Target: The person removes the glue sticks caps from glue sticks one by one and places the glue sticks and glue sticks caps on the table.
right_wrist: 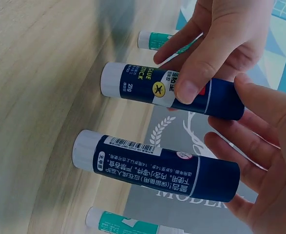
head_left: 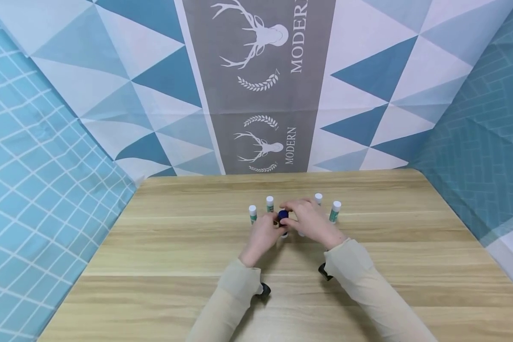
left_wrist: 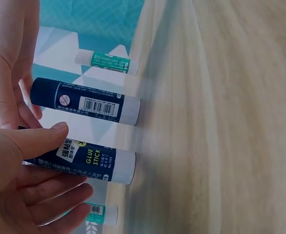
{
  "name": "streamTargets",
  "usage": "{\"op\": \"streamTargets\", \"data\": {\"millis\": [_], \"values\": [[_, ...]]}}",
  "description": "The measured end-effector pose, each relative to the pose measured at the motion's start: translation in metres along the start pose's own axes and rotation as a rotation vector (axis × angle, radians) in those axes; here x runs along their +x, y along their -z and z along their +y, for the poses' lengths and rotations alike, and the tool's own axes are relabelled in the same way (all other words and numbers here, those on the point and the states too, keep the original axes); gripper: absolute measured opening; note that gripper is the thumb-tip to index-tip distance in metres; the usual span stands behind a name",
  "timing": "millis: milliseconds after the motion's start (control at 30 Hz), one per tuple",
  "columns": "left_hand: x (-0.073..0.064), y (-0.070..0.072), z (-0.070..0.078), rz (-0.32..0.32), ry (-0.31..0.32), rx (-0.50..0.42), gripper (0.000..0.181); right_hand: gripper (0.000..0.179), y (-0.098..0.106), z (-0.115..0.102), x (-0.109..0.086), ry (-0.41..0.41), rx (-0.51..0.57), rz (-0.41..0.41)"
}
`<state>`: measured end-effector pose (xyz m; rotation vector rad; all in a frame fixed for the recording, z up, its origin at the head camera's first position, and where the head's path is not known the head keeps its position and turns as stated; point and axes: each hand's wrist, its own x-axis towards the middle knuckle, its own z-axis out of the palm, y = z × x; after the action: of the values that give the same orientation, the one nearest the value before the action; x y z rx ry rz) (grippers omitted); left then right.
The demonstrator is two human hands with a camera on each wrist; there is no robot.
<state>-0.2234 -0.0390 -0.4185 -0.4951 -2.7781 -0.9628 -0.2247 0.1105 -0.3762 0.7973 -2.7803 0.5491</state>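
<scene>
My left hand [head_left: 263, 234] holds a dark blue glue stick [left_wrist: 84, 158] by its body, thumb on one side and fingers on the other. Around the blue cap [head_left: 283, 214] of that same stick are the thumb and fingers of my right hand [head_left: 309, 221]. The stick is upright, white base down; whether it touches the table cannot be told. Beside it stands a second blue glue stick [right_wrist: 162, 165], capped, close to the right fingers. In the head view the right hand mostly hides this second one.
Several smaller green glue sticks with white caps stand on the wooden table [head_left: 162, 247]: one [head_left: 253, 213] and another [head_left: 270, 204] left of the hands, one [head_left: 335, 212] to the right, one [head_left: 318, 198] partly behind the right hand. Patterned cloth [head_left: 154, 95] hangs behind the table.
</scene>
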Motion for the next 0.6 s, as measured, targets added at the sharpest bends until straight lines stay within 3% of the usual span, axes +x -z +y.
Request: {"op": "streamTargets", "data": {"millis": [367,600], "values": [[-0.006,0.008,-0.003,0.003,-0.008,-0.008,0.016,0.034,-0.003,-0.001,-0.002,0.033,0.047,0.018],[-0.01,0.023,-0.004,0.053,-0.093,0.002,0.029,0.035,0.004,-0.003,-0.009,0.014,0.151,0.088]]}}
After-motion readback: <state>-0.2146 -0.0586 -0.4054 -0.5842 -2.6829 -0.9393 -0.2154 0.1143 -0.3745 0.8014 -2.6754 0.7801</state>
